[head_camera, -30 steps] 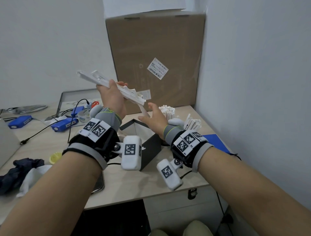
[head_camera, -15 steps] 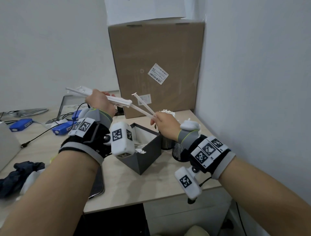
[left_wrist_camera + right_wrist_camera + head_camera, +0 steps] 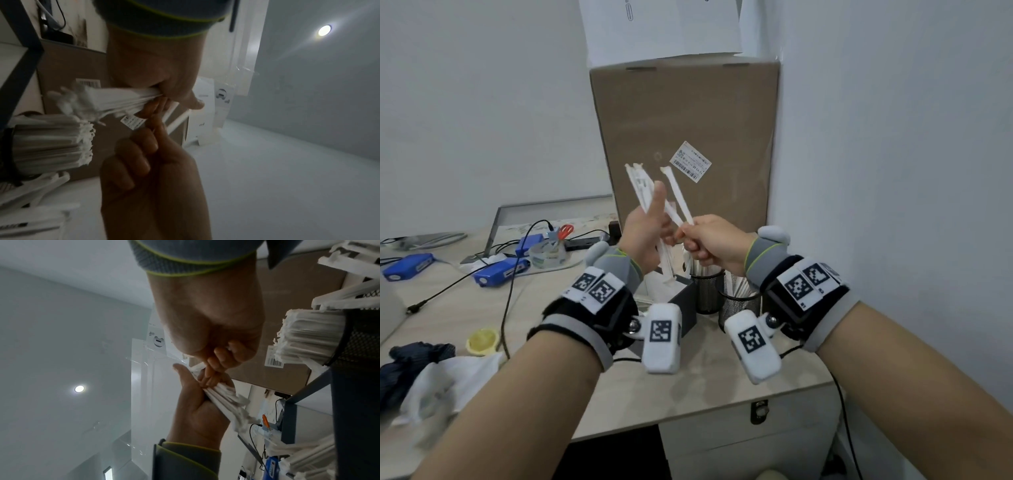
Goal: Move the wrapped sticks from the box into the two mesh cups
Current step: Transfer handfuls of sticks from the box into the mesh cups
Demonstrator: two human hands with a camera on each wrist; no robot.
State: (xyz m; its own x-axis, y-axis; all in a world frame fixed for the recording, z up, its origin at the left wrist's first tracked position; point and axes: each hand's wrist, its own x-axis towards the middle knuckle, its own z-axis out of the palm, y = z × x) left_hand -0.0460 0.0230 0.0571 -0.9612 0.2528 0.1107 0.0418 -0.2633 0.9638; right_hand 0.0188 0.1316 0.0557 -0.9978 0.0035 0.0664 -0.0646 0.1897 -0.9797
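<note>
My left hand (image 3: 654,219) grips a bundle of white wrapped sticks (image 3: 639,185) upright above the black box (image 3: 686,303), thumb straight up along it. My right hand (image 3: 686,230) pinches the lower end of a single wrapped stick (image 3: 677,193), which leans up and left beside the bundle. In the left wrist view the left hand (image 3: 164,95) clamps the bundle (image 3: 115,100) and the right hand (image 3: 153,129) is a fist under it. Two black mesh cups (image 3: 707,294) (image 3: 739,308), both packed with sticks, stand right of the box; one full cup (image 3: 359,345) shows in the right wrist view.
A tall cardboard box (image 3: 685,130) stands behind the hands against the right wall. On the desk to the left lie blue devices (image 3: 500,270), a tape roll (image 3: 548,255), cables, a yellow lid (image 3: 481,341) and dark cloth (image 3: 410,363). The desk's front edge (image 3: 705,407) is near.
The left hand has turned the bundle from lying sideways to upright and moved right. The right hand has risen and closed in on it, a single stick pinched in its fingers.
</note>
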